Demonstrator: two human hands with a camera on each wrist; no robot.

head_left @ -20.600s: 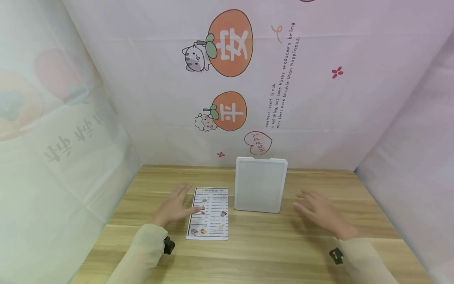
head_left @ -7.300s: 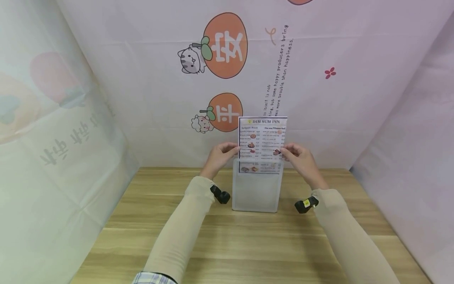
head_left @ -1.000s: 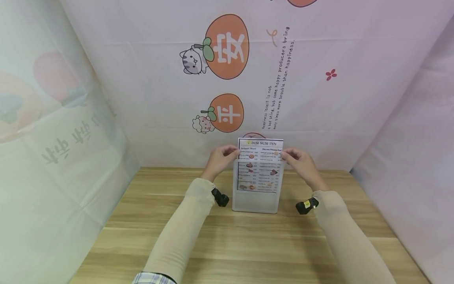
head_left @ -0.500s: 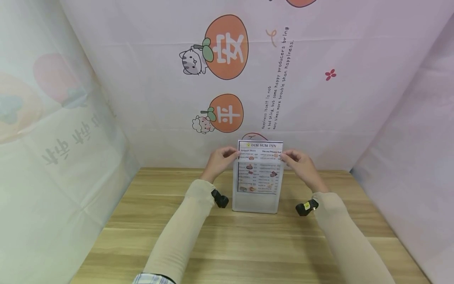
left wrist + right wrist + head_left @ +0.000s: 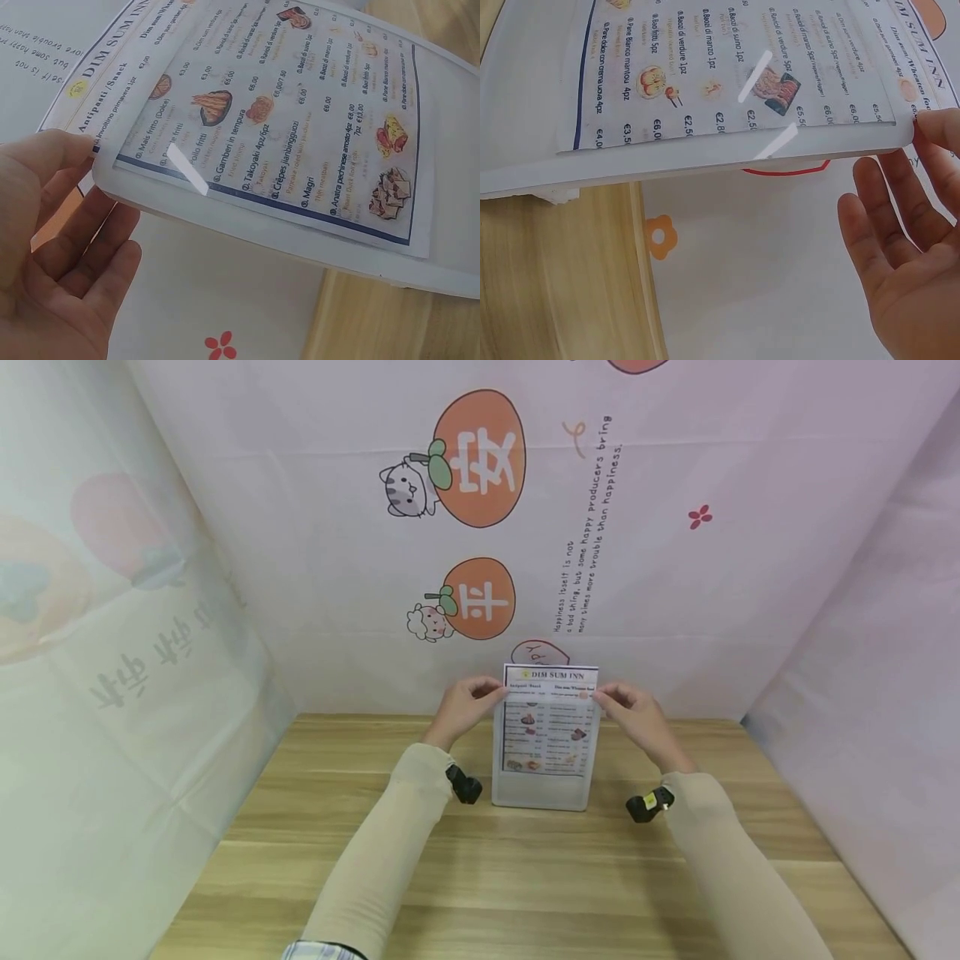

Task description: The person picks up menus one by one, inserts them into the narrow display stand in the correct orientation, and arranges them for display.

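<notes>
A printed menu sheet headed DIM SUM INN [image 5: 551, 675] sits mostly inside a clear-fronted white-framed display stand [image 5: 540, 792], its top strip sticking out above the stand's upper edge. The stand is upright on the table. My left hand [image 5: 462, 707] pinches the menu's left edge between thumb and index finger, right at the stand's top corner. My right hand [image 5: 637, 714] pinches the opposite edge the same way. In the left wrist view the thumb [image 5: 64, 150] lies on the paper; the other fingers hang below. Behind the clear panel [image 5: 727, 82], the right wrist view shows the menu's lower part.
The wooden table [image 5: 525, 885] carries the stand near its back edge. Right behind it hangs a pale printed curtain [image 5: 637, 568], with further curtains [image 5: 885, 652] at both sides. Each wrist wears a small black camera [image 5: 465, 785].
Over the last second the menu has slid a little farther down into the stand, both hands lowering with it. Long before, it lay flat on the table left of the stand.
</notes>
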